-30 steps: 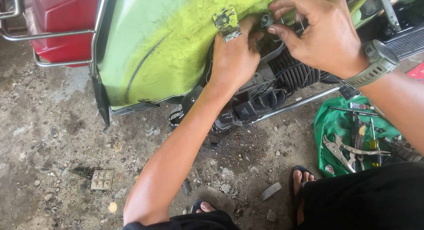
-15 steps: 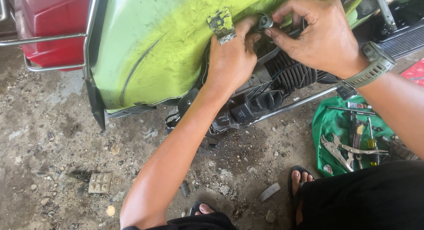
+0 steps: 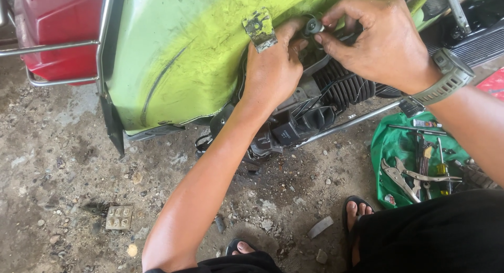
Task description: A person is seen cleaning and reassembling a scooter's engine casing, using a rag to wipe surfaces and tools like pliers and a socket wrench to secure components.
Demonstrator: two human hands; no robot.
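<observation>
Head view, looking down at a scooter lying beside a squatting person. The lime-green body panel point(image 3: 189, 58) fills the far centre, with a red tail section point(image 3: 58, 37) and its chrome rail point(image 3: 63, 45) at far left. Right of the panel lies the exposed engine, its black finned cylinder point(image 3: 344, 87) near the centre, and a bare metal rod point(image 3: 346, 123) runs along its near side. The concrete floor point(image 3: 63, 163) is gritty and strewn with small stones. At near right a green cloth point(image 3: 391, 147) carries hand tools, among them locking pliers point(image 3: 401, 176) and screwdrivers point(image 3: 438, 165). The left hand point(image 3: 273, 68) rests against the engine beside a scuffed metal bracket point(image 3: 260, 29), its fingers curled and reaching up to a small round grey fitting point(image 3: 314, 26). The right hand point(image 3: 380, 39), a grey wristwatch point(image 3: 449, 76) on its wrist, pinches the same fitting between thumb and fingertips from the right. The fitting sits at the far edge of the engine bay, just right of the bracket. A small ribbed metal plate point(image 3: 119, 217) lies on the floor at near left.
</observation>
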